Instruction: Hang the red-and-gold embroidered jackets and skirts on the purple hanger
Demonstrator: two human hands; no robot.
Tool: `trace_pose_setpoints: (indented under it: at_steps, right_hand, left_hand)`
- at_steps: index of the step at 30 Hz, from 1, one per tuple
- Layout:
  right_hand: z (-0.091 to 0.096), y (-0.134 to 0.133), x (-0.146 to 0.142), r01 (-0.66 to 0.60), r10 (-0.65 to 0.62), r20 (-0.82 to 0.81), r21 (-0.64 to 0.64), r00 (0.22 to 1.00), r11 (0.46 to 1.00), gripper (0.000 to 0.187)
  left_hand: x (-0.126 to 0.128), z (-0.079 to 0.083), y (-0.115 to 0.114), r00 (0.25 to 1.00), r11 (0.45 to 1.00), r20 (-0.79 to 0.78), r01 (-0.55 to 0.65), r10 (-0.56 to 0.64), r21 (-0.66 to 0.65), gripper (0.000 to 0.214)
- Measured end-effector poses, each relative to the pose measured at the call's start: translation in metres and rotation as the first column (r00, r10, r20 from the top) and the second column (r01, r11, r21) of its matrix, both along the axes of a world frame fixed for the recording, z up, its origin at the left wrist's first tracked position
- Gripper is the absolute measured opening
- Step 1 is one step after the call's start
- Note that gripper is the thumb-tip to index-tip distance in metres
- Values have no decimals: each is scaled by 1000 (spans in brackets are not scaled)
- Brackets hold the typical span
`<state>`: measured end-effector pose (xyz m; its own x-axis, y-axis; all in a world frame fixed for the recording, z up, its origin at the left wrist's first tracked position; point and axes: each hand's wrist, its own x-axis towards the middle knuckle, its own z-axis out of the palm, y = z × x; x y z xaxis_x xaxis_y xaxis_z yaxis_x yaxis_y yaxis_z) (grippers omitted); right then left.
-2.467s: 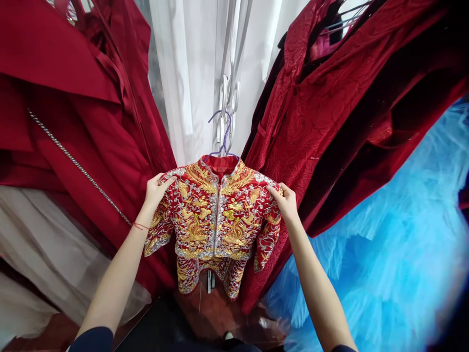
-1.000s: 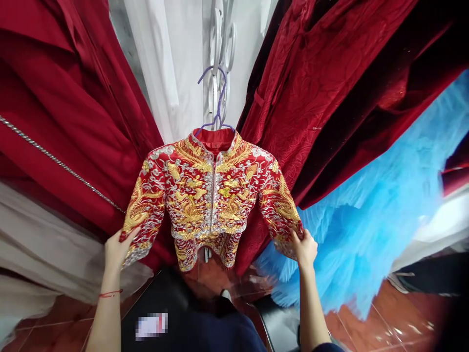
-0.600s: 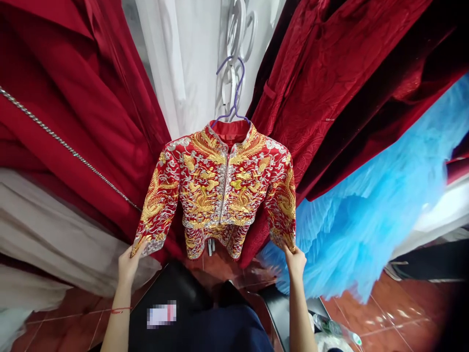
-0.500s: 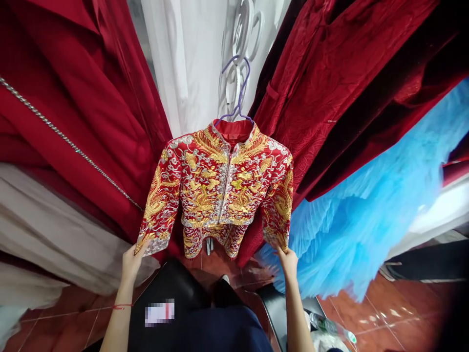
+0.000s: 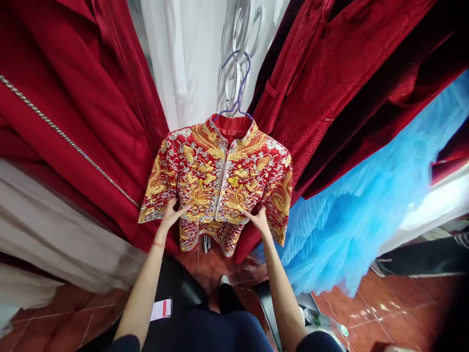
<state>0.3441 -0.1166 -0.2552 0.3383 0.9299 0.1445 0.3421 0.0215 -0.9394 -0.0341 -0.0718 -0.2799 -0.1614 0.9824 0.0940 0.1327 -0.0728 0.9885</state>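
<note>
A red jacket [image 5: 216, 171] with gold and silver embroidery, a stand collar and a front zip hangs from a purple hanger [image 5: 240, 93]. My left hand [image 5: 170, 216] grips the jacket's body near the lower hem, between body and sleeve. Its thumb lies on the front while other fingertips are partly hidden at the side. On the opposite side, my right hand [image 5: 260, 220] holds the body the same way, thumb across the front above the hem. Both sleeves hang free, flared outward. Below the jacket shows a matching embroidered lower piece [image 5: 188, 234].
The hanger hooks onto a chain of white rings [image 5: 242, 34]. Red garments [image 5: 120, 98] hang at left, dark red ones [image 5: 330, 98] and blue tulle [image 5: 348, 230] at right. Below are a black seat [image 5: 176, 288] with a label [image 5: 159, 310], and a plastic bottle [image 5: 322, 320] on the right.
Both hands have let go of the sleeve cuffs and moved inward and up to the sides of the jacket's body. The sleeves have swung out and the jacket hangs slightly higher in view.
</note>
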Motion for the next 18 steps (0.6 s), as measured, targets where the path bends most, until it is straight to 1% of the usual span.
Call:
trace_pose_setpoints:
  at_steps: [1,3,4,5,8,10,12,14,16,18]
  right_hand:
    - [2,10,0,-42,44,-76,23,996,999,89]
    - [3,22,-1,-117,120,-170,30,978,993,77]
    - [2,24,-2,-158,158,-188,18,969,987,71]
    - [1,23,-2,-189,187,-192,6,963,982,65]
    - [1,16,0,-225,222,-189,4,957,974,54]
    - [2,10,4,-225,220,-191,-6,957,974,51]
    - [2,8,9,-228,217,-219,-25,951,973,52]
    - [1,8,13,-238,222,-274,-29,936,971,54]
    - [-1,10,16,-238,221,-312,-15,924,971,56]
    - [-2,14,19,-247,233,-318,-3,919,969,55]
  left_hand:
    - [6,10,14,999,999,32,40,-40,8,74]
    - [16,24,34,991,993,74,111,-108,-30,71]
    - [21,27,39,990,991,86,117,-111,-62,69]
    - [26,28,41,992,991,93,99,-90,-89,65]
    - [38,22,33,995,993,95,-5,17,-119,59]
    - [43,17,22,994,994,97,-34,44,-102,60]
    - [45,13,11,992,997,120,-20,30,-78,62]
    - [45,11,2,988,998,156,21,-11,-64,62]
    - [44,11,-5,982,996,184,63,-49,-69,60]
    - [42,11,-11,978,994,199,77,-60,-81,59]
